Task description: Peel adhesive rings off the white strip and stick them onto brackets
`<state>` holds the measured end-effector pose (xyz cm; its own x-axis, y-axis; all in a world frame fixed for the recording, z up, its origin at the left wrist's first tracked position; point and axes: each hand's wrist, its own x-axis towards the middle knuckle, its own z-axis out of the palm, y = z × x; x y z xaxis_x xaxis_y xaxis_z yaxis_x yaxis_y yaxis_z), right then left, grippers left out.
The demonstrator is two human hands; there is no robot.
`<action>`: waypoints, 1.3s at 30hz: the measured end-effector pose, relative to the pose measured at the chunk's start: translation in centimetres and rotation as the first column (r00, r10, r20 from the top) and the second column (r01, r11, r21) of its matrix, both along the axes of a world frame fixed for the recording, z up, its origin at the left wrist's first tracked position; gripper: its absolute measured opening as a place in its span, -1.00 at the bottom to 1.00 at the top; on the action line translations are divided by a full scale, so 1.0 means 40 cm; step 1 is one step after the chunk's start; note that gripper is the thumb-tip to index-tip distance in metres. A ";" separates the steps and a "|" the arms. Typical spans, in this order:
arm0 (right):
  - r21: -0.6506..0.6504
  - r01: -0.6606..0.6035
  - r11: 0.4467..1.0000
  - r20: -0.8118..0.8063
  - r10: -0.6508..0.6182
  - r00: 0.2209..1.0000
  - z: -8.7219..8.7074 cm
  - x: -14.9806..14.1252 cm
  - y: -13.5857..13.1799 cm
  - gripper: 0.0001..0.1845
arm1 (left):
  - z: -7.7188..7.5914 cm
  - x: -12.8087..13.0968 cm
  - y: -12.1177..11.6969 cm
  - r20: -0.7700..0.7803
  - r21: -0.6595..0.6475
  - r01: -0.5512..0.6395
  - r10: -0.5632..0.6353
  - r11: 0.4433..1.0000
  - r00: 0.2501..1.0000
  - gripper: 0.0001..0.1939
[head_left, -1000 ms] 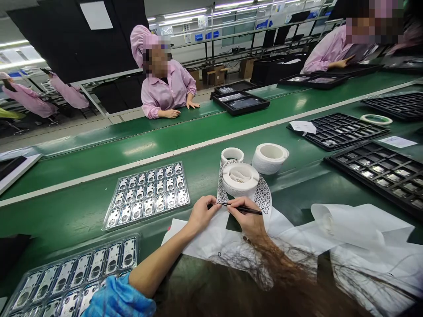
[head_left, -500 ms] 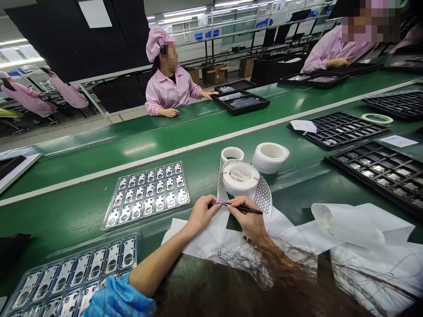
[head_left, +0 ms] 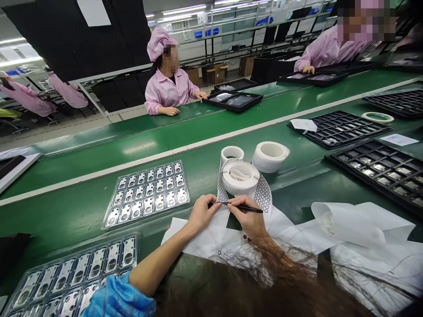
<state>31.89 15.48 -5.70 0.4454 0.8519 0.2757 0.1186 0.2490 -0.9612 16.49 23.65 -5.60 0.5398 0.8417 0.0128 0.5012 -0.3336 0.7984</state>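
My right hand (head_left: pixel 248 218) grips thin black tweezers (head_left: pixel 243 207), their tip lying on a white liner strip (head_left: pixel 262 196) printed with small black rings. My left hand (head_left: pixel 201 213) pinches the edge of that strip right at the tweezer tip. The strip unrolls from a white reel (head_left: pixel 240 177) just beyond my hands. White backing paper (head_left: pixel 211 240) lies under both hands. A clear tray of metal plates (head_left: pixel 148 193) sits to the left of my left hand. My own hair hides the lower middle of the view.
Two more white reels (head_left: pixel 270 156) stand behind the first. A second clear tray of plates (head_left: pixel 76 275) lies near left. Black trays (head_left: pixel 380 171) and crumpled white paper (head_left: pixel 360 224) fill the right. Across the green belt (head_left: pixel 165 136), people in pink coats handle black trays (head_left: pixel 233 100).
My hands have hardly moved. The person opposite has turned and reached a hand to the black tray, which has shifted left; the person at far right has lowered a hand onto another tray.
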 end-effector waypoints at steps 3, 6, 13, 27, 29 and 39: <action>-0.007 0.008 1.000 0.000 -0.008 1.000 0.004 0.000 -0.001 -0.84 | 0.001 0.002 -0.001 -0.010 0.001 0.002 -0.002 1.000 1.000 -0.86; -0.010 0.017 1.000 -0.007 -0.017 1.000 0.004 0.000 0.001 -0.84 | 0.004 0.003 -0.001 -0.016 0.005 0.001 -0.001 1.000 1.000 -0.86; -0.005 0.022 1.000 -0.027 -0.022 0.999 0.004 0.000 0.003 -0.83 | 0.019 0.002 -0.005 -0.018 0.016 0.004 -0.004 1.000 1.000 -0.88; -0.017 0.010 1.000 -0.036 -0.010 0.999 0.005 -0.001 -0.001 -0.83 | 0.018 -0.002 -0.009 0.001 0.027 -0.015 0.015 1.000 1.000 -0.84; -0.020 0.010 1.000 -0.039 -0.010 0.999 0.004 0.000 -0.001 -0.84 | 0.017 -0.001 -0.009 -0.002 0.026 -0.014 0.014 1.000 1.000 -0.84; -0.031 0.015 0.999 -0.062 -0.017 0.998 0.001 -0.002 0.001 -0.84 | 0.024 0.001 -0.010 0.003 0.013 -0.010 0.010 1.000 1.000 -0.89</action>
<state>31.82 15.51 -5.66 0.4746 0.8520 0.2212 0.0624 0.2181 -0.9739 16.52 23.24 -4.62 0.5313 0.8468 0.0251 0.5020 -0.3386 0.7958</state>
